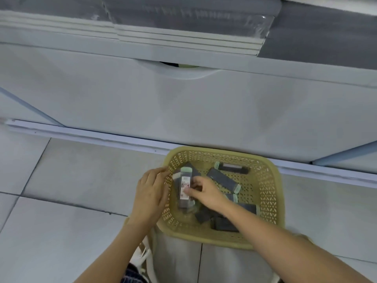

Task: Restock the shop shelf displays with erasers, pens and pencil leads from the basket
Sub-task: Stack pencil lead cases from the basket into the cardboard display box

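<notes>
The right hand [204, 193] reaches into the basket [273, 180] from its near side. Its thumb and fingertips pinch a labelled pack [184, 186], which is dark and flat with a pale green end and a white-and-red label too blurred to read. The pack lies lengthwise in the left part of the basket, green end towards the far wall, on top of other packs. The left hand [150, 193] is outside the basket with its fingers fairly straight, laid along the left wall, fingertips at the rim; it holds nothing. The basket is pale yellow plastic with lattice-pierced walls and a perforated bottom. More dark packs [223, 179] with pale green ends lie loose in it at mixed angles, one in the middle, one along the far wall and several piled at the near side under the right forearm. Just beyond the basket's far rim runs a white rail [91, 135] at the foot of a white cabinet front [183, 103]. Above that, a shelf carries stacked grey sheets [193, 17] in clear wrap. Left of the basket lies a pale tiled floor [71, 180].
</notes>
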`<state>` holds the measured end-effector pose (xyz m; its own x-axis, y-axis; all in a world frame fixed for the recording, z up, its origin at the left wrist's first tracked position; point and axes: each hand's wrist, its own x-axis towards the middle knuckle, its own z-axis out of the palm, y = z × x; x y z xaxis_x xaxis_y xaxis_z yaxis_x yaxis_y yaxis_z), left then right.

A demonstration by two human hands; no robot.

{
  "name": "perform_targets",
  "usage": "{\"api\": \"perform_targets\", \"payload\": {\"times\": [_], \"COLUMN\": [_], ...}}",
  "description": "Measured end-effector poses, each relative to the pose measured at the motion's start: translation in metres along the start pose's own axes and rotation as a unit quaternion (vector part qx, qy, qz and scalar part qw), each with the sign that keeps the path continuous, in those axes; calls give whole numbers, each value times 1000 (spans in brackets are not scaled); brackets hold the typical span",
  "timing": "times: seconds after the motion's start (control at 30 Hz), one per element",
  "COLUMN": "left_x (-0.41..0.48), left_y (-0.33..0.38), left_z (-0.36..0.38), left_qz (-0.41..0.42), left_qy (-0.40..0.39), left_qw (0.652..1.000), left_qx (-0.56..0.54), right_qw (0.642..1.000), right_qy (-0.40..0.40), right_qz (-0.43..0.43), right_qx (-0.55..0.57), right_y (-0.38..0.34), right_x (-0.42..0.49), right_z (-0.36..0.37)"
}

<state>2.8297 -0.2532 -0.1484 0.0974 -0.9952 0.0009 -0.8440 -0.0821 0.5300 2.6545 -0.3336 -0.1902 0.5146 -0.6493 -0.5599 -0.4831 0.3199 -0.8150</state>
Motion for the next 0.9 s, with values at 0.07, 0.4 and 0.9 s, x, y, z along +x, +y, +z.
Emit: {"api": "perform_targets", "payload": {"times": [0.07,0.4,0.9], "left_x": [1,5,8], "left_y": [8,51,40], "left_z": [1,12,11], "left_qz": [-46,-305,-314], "left_qy": [16,-12,-13], "left_qw": [996,818,801], "left_qx": [-69,-487,-510], "right_qw": [997,988,969], "right_qy": [-11,-2,68], "right_qz": [1,-31,20], "right_qx": [82,150,236], "right_y": [-9,-19,-33], "right_x": [-5,-18,-14], "right_z": [-12,-13,-42]}}
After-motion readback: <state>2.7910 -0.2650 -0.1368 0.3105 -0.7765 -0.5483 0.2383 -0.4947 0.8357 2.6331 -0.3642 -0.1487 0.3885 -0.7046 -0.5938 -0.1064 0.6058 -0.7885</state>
